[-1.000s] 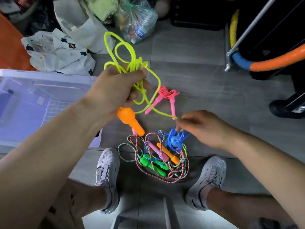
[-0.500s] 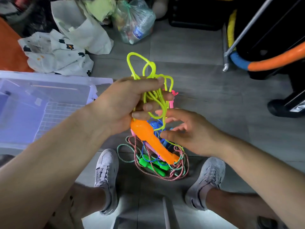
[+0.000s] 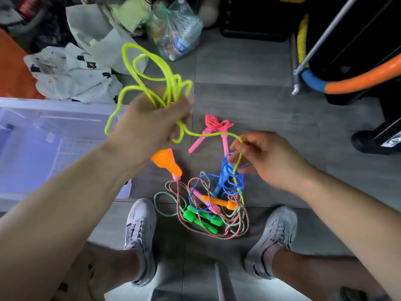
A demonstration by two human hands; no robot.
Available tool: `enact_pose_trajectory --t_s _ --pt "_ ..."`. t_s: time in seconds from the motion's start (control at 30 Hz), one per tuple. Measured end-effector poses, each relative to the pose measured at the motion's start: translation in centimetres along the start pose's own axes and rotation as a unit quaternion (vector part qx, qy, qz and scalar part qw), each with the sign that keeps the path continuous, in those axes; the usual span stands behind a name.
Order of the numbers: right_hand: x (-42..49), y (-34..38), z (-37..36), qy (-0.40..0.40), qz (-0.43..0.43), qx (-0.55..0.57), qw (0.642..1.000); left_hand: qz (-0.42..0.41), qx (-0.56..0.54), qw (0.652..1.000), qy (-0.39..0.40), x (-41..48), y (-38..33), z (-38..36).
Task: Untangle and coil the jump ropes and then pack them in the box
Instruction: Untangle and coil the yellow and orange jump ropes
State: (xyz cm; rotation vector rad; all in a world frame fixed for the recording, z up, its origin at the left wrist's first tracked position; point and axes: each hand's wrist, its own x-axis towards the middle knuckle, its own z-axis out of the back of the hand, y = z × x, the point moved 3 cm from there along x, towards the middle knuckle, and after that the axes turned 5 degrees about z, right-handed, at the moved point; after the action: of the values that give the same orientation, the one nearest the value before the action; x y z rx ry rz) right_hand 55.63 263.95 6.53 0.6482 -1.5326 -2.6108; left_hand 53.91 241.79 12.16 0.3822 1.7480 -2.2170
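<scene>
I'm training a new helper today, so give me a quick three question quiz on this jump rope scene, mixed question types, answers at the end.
1. True or false: the left hand grips loops of the yellow rope.
2. Which colour is the handle hanging below that hand? A green, B orange, C black.
3. Fill in: the tangled pile lies on the floor between the person's two ___.
Key: 1 true; 2 B; 3 shoes.
</scene>
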Motion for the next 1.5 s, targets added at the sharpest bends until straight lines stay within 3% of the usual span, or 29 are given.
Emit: enact_pose_trajectory --t_s 0.07,0.13,0.37,0.43,0.53,0.67,0.8,0.87,1.17,1.43,1.5 --pt "-0.4 1.2 0.6 -0.029 0.020 0.092 0.995 -0.013 0.137 0.989 0.063 -0.6 0.8 -1.6" --pt "-0.7 2.4 1.0 -0.044 0.042 0.148 0.987 -0.032 0.193 0.973 0.126 -1.4 1.6 -3.3" --pt "-1.4 4.3 1.7 -0.067 0.002 0.356 0.932 0.004 0.060 0.974 0.220 -2.2 1.9 -5.5" --pt "-1.4 4.4 1.8 -0.073 -0.004 0.383 0.921 -0.015 0.086 0.973 0.214 -2.2 1.9 -6.0" --pt "-1.4 4.3 1.8 -0.091 0.002 0.351 0.932 -0.023 0.111 0.971 0.211 -2.4 2.2 -6.2" --pt "-1.5 2.9 2.1 -0.185 0.002 0.227 0.956 0.068 -0.040 0.980 0.185 -2.2 2.0 -5.3" --pt "-1.8 1.9 0.2 -0.036 0.031 0.191 0.980 0.119 -0.143 0.964 0.192 -1.9 1.3 -5.1" --pt "-1.9 1.8 -0.7 -0.009 0.071 0.179 0.981 0.126 -0.148 0.962 0.190 -1.8 1.0 -4.9" --pt "-1.7 2.1 -1.6 -0.020 0.143 0.133 0.981 0.086 -0.127 0.959 0.238 -2.2 0.2 -4.6" --pt "-1.8 2.0 -0.9 -0.037 0.152 0.128 0.979 0.096 -0.142 0.973 0.153 -1.1 0.9 -3.7" --pt "-2.0 2.2 -0.8 -0.031 0.149 0.177 0.972 0.087 -0.125 0.979 0.139 -1.1 1.0 -3.7"
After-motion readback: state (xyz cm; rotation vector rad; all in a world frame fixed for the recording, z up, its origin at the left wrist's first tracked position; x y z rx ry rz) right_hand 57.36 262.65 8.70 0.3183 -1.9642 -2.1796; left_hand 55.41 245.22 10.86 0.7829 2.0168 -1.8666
